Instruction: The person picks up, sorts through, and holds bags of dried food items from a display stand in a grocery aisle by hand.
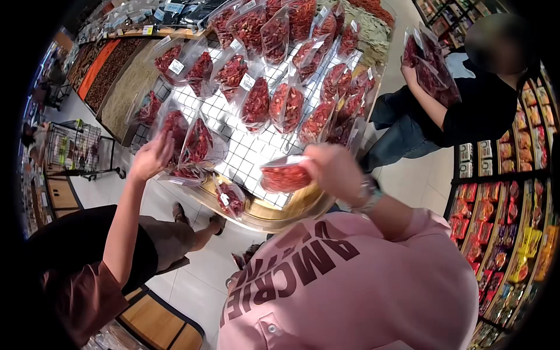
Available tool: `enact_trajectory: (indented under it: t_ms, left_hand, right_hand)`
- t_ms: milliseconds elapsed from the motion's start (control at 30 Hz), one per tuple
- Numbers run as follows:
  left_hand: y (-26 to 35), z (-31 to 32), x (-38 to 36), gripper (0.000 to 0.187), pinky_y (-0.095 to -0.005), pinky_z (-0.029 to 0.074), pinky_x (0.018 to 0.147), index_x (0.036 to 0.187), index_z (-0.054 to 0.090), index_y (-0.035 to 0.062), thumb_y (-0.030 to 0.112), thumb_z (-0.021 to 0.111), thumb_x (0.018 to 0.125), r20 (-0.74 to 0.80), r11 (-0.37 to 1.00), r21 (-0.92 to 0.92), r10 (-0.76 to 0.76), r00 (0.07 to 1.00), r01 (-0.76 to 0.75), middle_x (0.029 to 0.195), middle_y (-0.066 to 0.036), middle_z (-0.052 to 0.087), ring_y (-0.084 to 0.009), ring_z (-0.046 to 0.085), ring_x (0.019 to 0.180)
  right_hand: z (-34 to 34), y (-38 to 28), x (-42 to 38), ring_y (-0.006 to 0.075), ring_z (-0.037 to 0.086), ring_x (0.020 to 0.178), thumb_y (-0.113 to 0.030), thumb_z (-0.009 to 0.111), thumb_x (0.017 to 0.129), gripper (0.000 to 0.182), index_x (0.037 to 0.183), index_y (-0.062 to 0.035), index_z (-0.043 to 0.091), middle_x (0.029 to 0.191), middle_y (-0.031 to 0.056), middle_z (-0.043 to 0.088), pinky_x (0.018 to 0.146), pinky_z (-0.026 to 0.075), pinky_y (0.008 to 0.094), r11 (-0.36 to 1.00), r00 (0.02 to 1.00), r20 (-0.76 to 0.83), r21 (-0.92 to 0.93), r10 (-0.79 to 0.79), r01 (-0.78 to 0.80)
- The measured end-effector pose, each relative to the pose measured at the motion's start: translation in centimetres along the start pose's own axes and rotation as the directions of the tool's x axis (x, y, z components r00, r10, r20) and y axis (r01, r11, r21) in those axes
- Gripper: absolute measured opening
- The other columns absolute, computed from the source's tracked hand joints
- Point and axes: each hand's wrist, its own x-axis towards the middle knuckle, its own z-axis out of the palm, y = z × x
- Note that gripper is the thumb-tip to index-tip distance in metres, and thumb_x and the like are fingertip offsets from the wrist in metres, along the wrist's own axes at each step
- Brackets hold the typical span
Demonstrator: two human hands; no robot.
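Note:
My right hand, with a watch on the wrist, is closed on the top of a clear bag of dried red chillies. The bag hangs over the near part of a white wire-grid display table. Hand and bag are slightly blurred by motion. Many similar chilli bags stand upright on the grid beyond it. A smaller bag leans at the table's near left edge. My left hand is out of view, with only my pink shirt showing below.
At the left, another person's hand reaches to the chilli bags. Across at the right, a person holds several chilli bags. Bins of dry goods, a shopping cart and packed snack shelves surround the table.

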Motion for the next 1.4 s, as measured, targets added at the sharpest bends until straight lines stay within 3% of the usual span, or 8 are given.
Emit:
enact_trajectory:
  t_ms: [33,67,200,300,400,767,867,1400]
  left_hand:
    - [0.5,-1.3,0.0,0.048,-0.0291,0.049,0.078,0.123,0.046,0.0092,0.018,0.05,0.076,0.052,0.995,-0.091,-0.042,0.998,0.046,0.122,-0.009,0.048,-0.0251,0.051,0.106]
    - [1.3,-2.9,0.1,0.048,-0.0293,0.049,0.078,0.123,0.046,0.0092,0.018,0.05,0.076,0.113,0.974,-0.2,-0.089,0.99,0.11,0.122,-0.009,0.048,-0.0252,0.051,0.106]
    - [6.2,-10.7,2.2,0.045,-0.03,0.049,0.078,0.121,0.048,0.0091,0.018,0.049,0.076,0.532,0.456,-0.66,-0.278,0.8,0.597,0.12,-0.01,0.049,-0.0256,0.052,0.105]
    - [10.7,-17.1,5.8,0.044,-0.0306,0.049,0.078,0.119,0.049,0.009,0.019,0.049,0.076,0.854,-0.082,-0.515,-0.132,0.503,0.853,0.119,-0.01,0.05,-0.0259,0.052,0.104]
    - [14.6,-22.6,9.9,0.043,-0.0311,0.049,0.078,0.117,0.05,0.0089,0.019,0.049,0.076,0.96,-0.307,-0.215,0.108,0.258,0.927,0.118,-0.01,0.051,-0.0262,0.053,0.104]
    - [22.0,-34.9,19.7,0.038,-0.0332,0.048,0.079,0.111,0.055,0.0085,0.021,0.049,0.076,0.857,-0.28,0.185,0.514,-0.016,0.942,0.114,-0.012,0.054,-0.0273,0.055,0.102]
    - [23.4,-36.4,21.5,0.037,-0.0337,0.048,0.079,0.11,0.056,0.0085,0.022,0.049,0.076,0.814,-0.251,0.235,0.578,-0.049,0.939,0.113,-0.012,0.055,-0.0276,0.055,0.102]
    - [25.8,-36.9,26.1,0.033,-0.0367,0.048,0.081,0.101,0.063,0.008,0.024,0.049,0.076,0.648,-0.147,0.31,0.755,-0.096,0.939,0.106,-0.014,0.06,-0.0292,0.058,0.099]
  right_hand:
    - [-2.9,1.3,0.6,0.0272,0.057,0.057,-0.016,0.061,0.078,0.014,0.073,-0.0033,0.056,0.063,0.0132,0.056,0.053,0.044,0.0359,0.952,0.972,-0.027,-0.208,-0.234,0.224]
    - [-7.3,0.9,1.0,0.0189,0.057,0.056,-0.01,0.06,0.078,0.006,0.079,-0.0043,0.06,0.066,0.0124,0.057,0.053,0.044,0.03,0.983,0.987,0.012,0.09,0.162,-0.162]
    - [-18.8,9.2,2.5,0.0043,0.049,0.06,-0.006,0.055,0.086,0.007,0.089,-0.0001,0.057,0.072,-0.0004,0.056,0.054,0.04,0.0171,0.819,0.931,-0.309,0.573,0.193,0.02]
    - [-24.7,13.7,4.5,0.0055,0.048,0.063,-0.003,0.053,0.087,0.006,0.09,0.0009,0.056,0.076,0.0016,0.056,0.059,0.039,0.0174,0.856,0.867,-0.496,0.429,-0.042,0.287]
    - [-26.2,18.2,7.3,0.0063,0.049,0.066,-0.004,0.053,0.088,0.006,0.091,0.0011,0.055,0.078,0.0018,0.056,0.063,0.039,0.0183,0.892,0.784,-0.612,0.29,-0.105,0.346]
    - [-25.6,38.9,17.5,0.0023,0.05,0.06,-0.023,0.06,0.085,0.021,0.086,-0.0016,0.06,0.065,-0.0026,0.056,0.056,0.042,0.0196,0.98,0.815,-0.568,0.072,-0.112,0.185]
    - [-24.2,41.7,18.3,0.018,0.057,0.059,-0.025,0.061,0.083,0.022,0.087,-0.0028,0.061,0.068,0.0108,0.06,0.057,0.045,0.0278,0.986,0.869,-0.487,-0.165,-0.086,0.006]
    - [-15.9,51.9,21.1,0.0377,0.052,0.08,-0.012,0.054,0.081,0.012,0.082,-0.0006,0.053,0.079,0.0191,0.055,0.07,0.043,0.0424,0.834,0.912,0.324,-0.406,-0.251,0.374]
